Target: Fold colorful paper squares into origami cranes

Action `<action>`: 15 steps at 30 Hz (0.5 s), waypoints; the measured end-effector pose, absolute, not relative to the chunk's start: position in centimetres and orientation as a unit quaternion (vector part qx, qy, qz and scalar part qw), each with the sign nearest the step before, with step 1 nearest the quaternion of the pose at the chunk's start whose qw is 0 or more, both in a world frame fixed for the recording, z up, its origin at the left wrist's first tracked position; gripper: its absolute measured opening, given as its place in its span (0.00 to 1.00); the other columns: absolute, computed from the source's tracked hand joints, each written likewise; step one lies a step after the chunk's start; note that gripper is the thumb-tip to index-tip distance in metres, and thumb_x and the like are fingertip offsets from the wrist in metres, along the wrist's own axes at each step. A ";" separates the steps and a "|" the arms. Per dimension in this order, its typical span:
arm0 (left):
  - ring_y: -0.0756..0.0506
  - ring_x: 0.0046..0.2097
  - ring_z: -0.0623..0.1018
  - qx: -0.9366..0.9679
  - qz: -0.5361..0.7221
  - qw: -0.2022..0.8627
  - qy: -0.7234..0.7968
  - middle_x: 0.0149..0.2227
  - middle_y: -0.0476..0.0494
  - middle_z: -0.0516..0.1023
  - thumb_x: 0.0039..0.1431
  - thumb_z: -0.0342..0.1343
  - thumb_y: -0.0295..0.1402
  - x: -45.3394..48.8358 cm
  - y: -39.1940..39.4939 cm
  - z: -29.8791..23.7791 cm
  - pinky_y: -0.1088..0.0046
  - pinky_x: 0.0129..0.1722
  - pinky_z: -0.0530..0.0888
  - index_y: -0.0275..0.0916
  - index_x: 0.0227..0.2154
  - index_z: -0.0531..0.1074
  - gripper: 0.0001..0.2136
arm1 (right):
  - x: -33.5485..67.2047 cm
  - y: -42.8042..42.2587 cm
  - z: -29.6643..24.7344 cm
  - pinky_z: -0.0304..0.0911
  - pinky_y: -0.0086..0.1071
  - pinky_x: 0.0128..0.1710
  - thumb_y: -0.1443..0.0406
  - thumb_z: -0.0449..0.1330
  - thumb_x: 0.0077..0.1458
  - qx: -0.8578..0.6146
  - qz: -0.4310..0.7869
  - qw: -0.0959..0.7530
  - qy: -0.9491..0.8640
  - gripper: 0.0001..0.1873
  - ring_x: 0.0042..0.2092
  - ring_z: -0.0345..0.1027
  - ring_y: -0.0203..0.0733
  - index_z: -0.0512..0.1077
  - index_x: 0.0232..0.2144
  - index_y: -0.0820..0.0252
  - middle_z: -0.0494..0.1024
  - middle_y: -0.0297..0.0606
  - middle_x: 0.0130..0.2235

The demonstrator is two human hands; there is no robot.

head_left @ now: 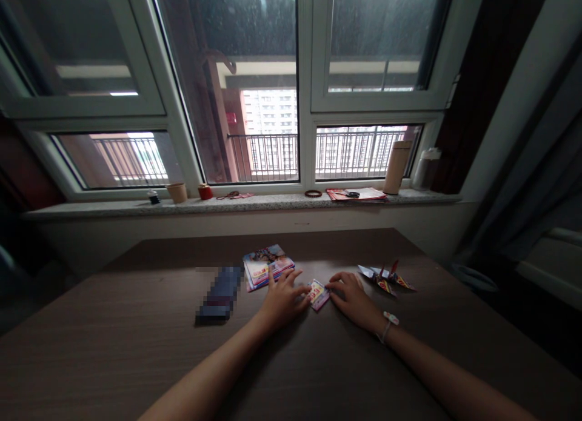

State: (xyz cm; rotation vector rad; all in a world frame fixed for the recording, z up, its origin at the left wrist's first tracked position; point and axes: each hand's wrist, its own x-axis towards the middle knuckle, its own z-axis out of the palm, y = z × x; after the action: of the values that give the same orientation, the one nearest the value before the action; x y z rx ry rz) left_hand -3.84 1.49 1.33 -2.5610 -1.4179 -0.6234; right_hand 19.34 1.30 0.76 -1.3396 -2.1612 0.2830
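A small folded square of printed paper (319, 295), pink and white with yellow and red lettering, lies on the brown table between my hands. My left hand (284, 297) is on its left with fingers spread, the thumb side touching the paper's left edge. From the right, my right hand (354, 300) has its fingers curled together at the paper's right edge; a bracelet (387, 325) circles that wrist. Just beyond my left fingers is a stack of printed paper sheets (268, 267). Folded paper cranes (386, 280) rest right of my right hand.
A dark blurred-out object (220, 297) lies left of my left hand. On the windowsill (273, 204) stand a paper cup (177, 193), a red spool (205, 192), a tan bottle (397, 168) and a grey bottle (426, 168). Scissors (353, 194) lie on red-edged papers there.
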 end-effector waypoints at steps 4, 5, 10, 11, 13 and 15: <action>0.36 0.61 0.64 -0.851 -0.213 0.074 -0.474 0.60 0.47 0.67 0.59 0.55 0.45 -3.9 1.5 1.3 0.34 0.60 0.37 0.56 0.44 0.76 0.12 | 19.5 1.4 1.0 0.47 0.47 0.61 0.66 0.52 0.58 -0.492 0.132 0.287 -0.811 0.16 0.53 0.61 0.46 0.75 0.45 0.51 0.72 0.39 0.47; 0.35 0.61 0.64 -0.851 -0.212 0.071 -0.475 0.60 0.46 0.67 0.59 0.56 0.46 -3.9 1.4 1.3 0.34 0.60 0.37 0.56 0.44 0.76 0.12 | 19.5 1.3 1.0 0.47 0.47 0.61 0.67 0.52 0.57 -0.490 0.137 0.286 -0.812 0.17 0.53 0.61 0.46 0.75 0.45 0.51 0.72 0.39 0.47; 0.35 0.61 0.63 -0.855 -0.208 0.058 -0.471 0.60 0.44 0.66 0.57 0.57 0.48 -4.0 1.5 1.5 0.33 0.59 0.36 0.55 0.45 0.76 0.14 | 19.5 1.3 1.1 0.46 0.48 0.61 0.68 0.52 0.56 -0.481 0.139 0.281 -0.819 0.19 0.54 0.61 0.46 0.74 0.47 0.50 0.72 0.39 0.48; 0.35 0.61 0.63 -0.856 -0.207 0.057 -0.471 0.60 0.44 0.66 0.57 0.57 0.48 -4.0 1.5 1.5 0.33 0.59 0.36 0.55 0.45 0.75 0.14 | 19.5 1.2 1.1 0.46 0.48 0.61 0.68 0.53 0.57 -0.479 0.138 0.283 -0.819 0.19 0.54 0.61 0.46 0.74 0.47 0.50 0.72 0.38 0.48; 0.35 0.61 0.63 -0.856 -0.205 0.053 -0.472 0.60 0.44 0.66 0.56 0.58 0.48 -4.0 1.5 1.6 0.33 0.59 0.35 0.56 0.45 0.75 0.14 | 19.5 1.2 1.1 0.46 0.48 0.61 0.67 0.53 0.58 -0.475 0.137 0.289 -0.820 0.17 0.53 0.61 0.46 0.74 0.47 0.49 0.72 0.39 0.47; 0.34 0.61 0.63 -0.855 -0.203 0.048 -0.475 0.60 0.45 0.66 0.56 0.58 0.48 -4.0 1.5 1.6 0.32 0.59 0.36 0.56 0.45 0.75 0.15 | 19.5 1.3 1.1 0.48 0.48 0.60 0.65 0.54 0.59 -0.471 0.139 0.297 -0.819 0.15 0.53 0.61 0.47 0.75 0.46 0.50 0.72 0.39 0.47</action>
State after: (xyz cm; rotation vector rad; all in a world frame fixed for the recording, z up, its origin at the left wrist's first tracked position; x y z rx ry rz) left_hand -4.03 1.49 1.57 -2.6063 -1.4495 -0.6186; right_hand 19.51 1.26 1.08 -1.2516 -2.1785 0.3683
